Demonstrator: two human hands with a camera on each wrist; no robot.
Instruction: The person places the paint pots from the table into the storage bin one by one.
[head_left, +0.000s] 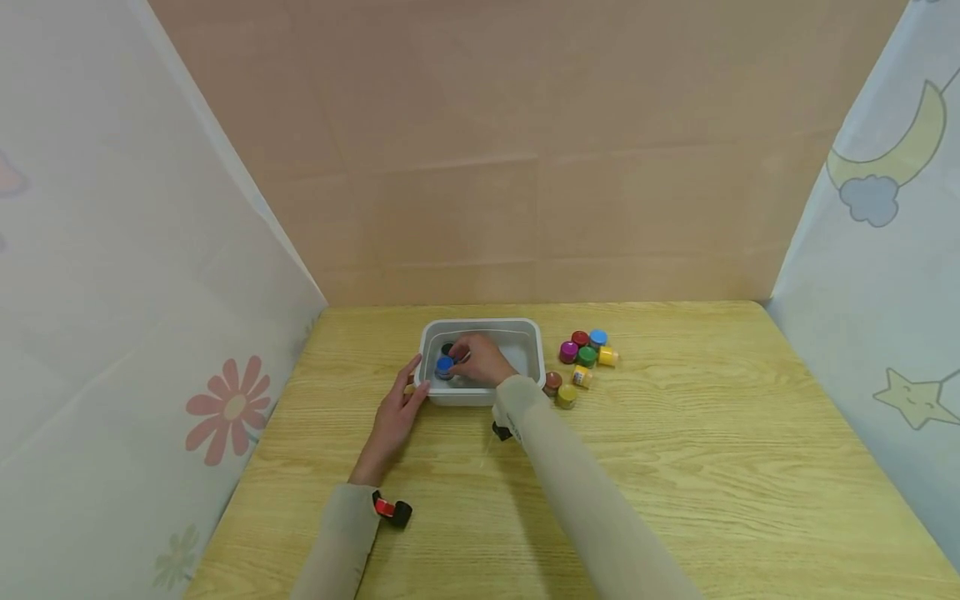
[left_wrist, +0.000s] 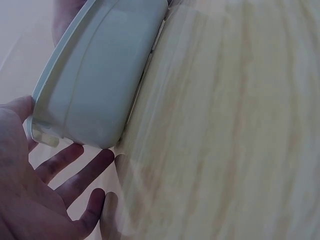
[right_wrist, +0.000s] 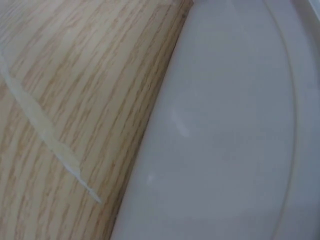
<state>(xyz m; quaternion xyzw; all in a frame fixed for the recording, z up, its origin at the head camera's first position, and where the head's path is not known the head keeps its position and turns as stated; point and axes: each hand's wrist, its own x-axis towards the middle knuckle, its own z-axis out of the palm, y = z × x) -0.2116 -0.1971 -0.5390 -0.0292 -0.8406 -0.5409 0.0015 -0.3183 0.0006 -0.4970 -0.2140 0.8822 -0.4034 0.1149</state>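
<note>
A pale grey plastic tub [head_left: 481, 398] stands on the table. My left hand [head_left: 393, 410] is at its near left corner. The left wrist view shows that thumb at the rim, and the spread, fairly straight fingers [left_wrist: 85, 172] against the outer wall. Inside the tub, my right hand [head_left: 483, 360] pinches a small blue-lidded jar [head_left: 444, 367] between thumb and fingertips. Just behind this jar is a dark-lidded jar [head_left: 447, 348], partly hidden by the fingers. In the right wrist view only the tub's wall [right_wrist: 215, 125] and table appear; the right hand is out of sight there.
Right of the tub several small jars are grouped, among them purple [head_left: 568, 352], green [head_left: 587, 357], light blue [head_left: 597, 337], brown [head_left: 552, 382] and olive yellow [head_left: 566, 396]. Two yellow ones [head_left: 608, 357] lie on their sides. A brown covering [head_left: 525, 208] rises behind the table.
</note>
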